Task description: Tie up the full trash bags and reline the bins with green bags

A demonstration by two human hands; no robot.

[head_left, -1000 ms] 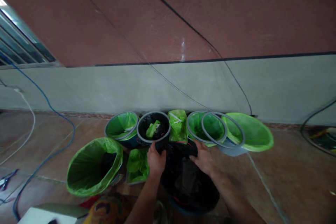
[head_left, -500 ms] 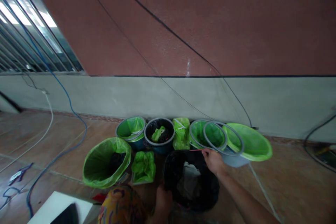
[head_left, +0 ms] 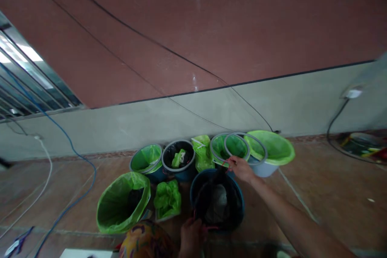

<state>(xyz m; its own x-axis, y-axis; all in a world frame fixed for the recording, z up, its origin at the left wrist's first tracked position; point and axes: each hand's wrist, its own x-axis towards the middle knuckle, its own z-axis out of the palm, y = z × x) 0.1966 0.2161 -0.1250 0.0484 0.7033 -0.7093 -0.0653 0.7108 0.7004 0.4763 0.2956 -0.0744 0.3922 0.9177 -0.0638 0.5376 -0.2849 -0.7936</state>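
Observation:
A blue bin stands on the floor in front of me. Inside it is a black bin liner with a red drawstring, gathered inward from the rim. A pale, crumpled item lies within the liner. My right hand is closed in a pinch on the drawstring at the bin's far side, with some black plastic pulled up below it. At the near left of the rim, my left hand is closed on the liner's edge by another stretch of red string. Its fingertips are dim.
Green-lined bins, a black-lined bin and a large green-lined basin line the wall. Grey rings lie over two of them. A tilted green-lined bin and small green-lined container stand left. A blue cable crosses the floor.
The black liner has come off the bin's rim and gathered inward, so the blue rim now shows. My right hand still pinches the drawstring. The whole view has tilted and shifted.

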